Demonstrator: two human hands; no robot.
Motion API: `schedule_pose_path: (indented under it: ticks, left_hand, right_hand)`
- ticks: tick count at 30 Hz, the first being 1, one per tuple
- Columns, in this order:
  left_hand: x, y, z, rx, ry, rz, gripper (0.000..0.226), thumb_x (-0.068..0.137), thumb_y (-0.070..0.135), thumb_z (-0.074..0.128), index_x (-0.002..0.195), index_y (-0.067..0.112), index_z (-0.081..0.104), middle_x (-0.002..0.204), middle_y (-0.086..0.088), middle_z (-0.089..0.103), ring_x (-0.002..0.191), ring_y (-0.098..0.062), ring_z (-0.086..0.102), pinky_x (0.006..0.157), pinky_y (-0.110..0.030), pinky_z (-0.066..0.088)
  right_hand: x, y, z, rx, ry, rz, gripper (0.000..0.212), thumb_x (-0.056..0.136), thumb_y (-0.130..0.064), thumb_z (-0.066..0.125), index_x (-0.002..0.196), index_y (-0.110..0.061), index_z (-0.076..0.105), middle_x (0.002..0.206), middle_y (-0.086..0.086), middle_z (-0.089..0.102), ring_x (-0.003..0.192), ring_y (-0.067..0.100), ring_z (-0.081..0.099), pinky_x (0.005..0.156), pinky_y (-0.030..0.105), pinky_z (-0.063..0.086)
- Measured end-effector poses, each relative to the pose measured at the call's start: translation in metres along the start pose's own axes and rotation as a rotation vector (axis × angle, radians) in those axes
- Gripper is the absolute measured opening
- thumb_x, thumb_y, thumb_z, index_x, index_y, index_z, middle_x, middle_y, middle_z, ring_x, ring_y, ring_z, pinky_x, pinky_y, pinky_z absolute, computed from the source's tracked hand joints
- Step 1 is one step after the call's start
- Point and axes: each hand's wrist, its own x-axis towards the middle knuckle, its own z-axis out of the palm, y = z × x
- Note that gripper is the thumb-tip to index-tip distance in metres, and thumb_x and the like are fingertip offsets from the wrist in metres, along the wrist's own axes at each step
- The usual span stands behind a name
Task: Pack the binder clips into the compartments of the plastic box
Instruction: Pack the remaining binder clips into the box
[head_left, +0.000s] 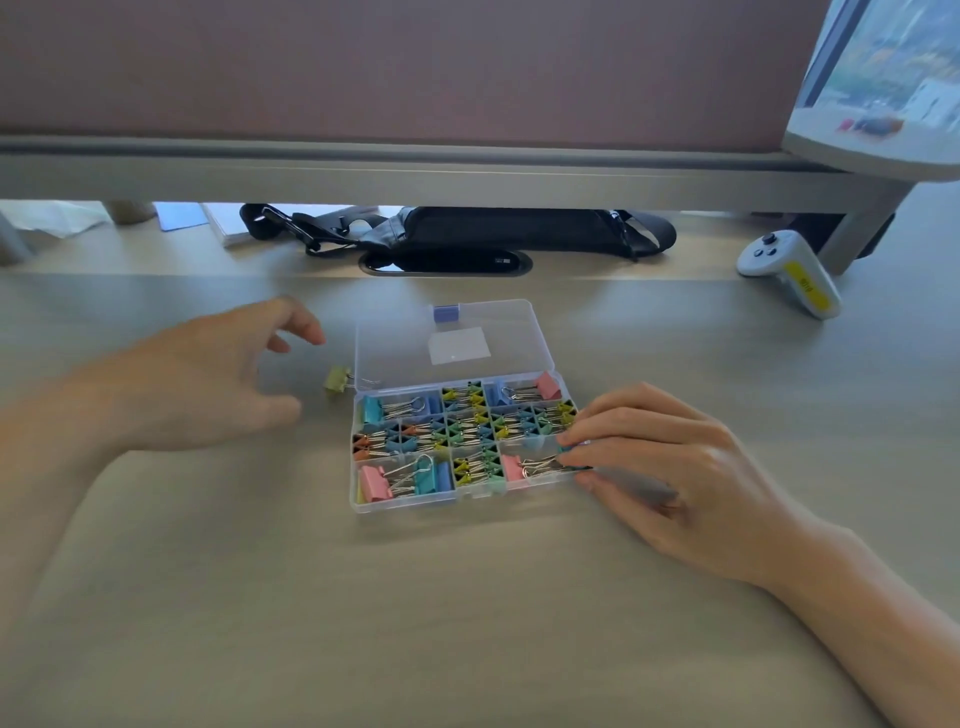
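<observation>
Inspection of the head view. The plastic box (431, 506) is sitting at the centre of the frame on the tabletop (467, 613), with its clear lid (395, 353) lying folded back, away from the person. Coloured binder clips (470, 431) are filling its compartments, with larger ones lying in the corner sections and small ones in the middle rows.

The left hand (208, 379) is hovering over the tabletop at centre left, palm down, its fingers spread and loosely bent and gripping nothing. The outline is blurring. One loose clip (338, 378), olive green, is lying on the tabletop just beside the box's far left corner, near those fingertips but apart from them.

The right hand (670, 467) is reaching in from the lower right, wrist low, with its fingers bunching together over the box's right edge at the near right compartment. The thumb is lying below them by the box's near right corner. A blue-green bit is showing at the fingertips; whether they are pinching it cannot be told.

A black bag (509, 231) and a white controller (789, 273) are lying further back.
</observation>
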Motion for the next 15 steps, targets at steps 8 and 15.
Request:
schedule_pose_path:
  ticks: [8,15]
  left_hand:
    - [0.008,0.003,0.008,-0.018,0.026,0.076,0.036,0.075,0.02,0.086,0.092,0.038,0.061,0.097,0.016,0.067,0.071,0.005,0.064,0.075,-0.033,0.054]
    - [0.011,0.004,0.015,-0.041,0.065,0.159,0.034,0.081,0.023,0.082,0.093,0.046,0.061,0.096,0.014,0.071,0.072,0.002,0.067,0.074,-0.032,0.055]
  right_hand:
    - [0.001,-0.001,0.0,-0.014,-0.02,0.008,0.015,0.099,-0.014,0.071,0.11,-0.012,0.08,0.119,-0.005,0.072,0.111,0.021,0.064,0.092,0.035,0.055]
    - [0.0,0.001,0.0,-0.016,-0.014,0.027,0.019,0.096,-0.017,0.075,0.115,-0.014,0.079,0.127,-0.004,0.07,0.116,0.021,0.063,0.095,0.036,0.054]
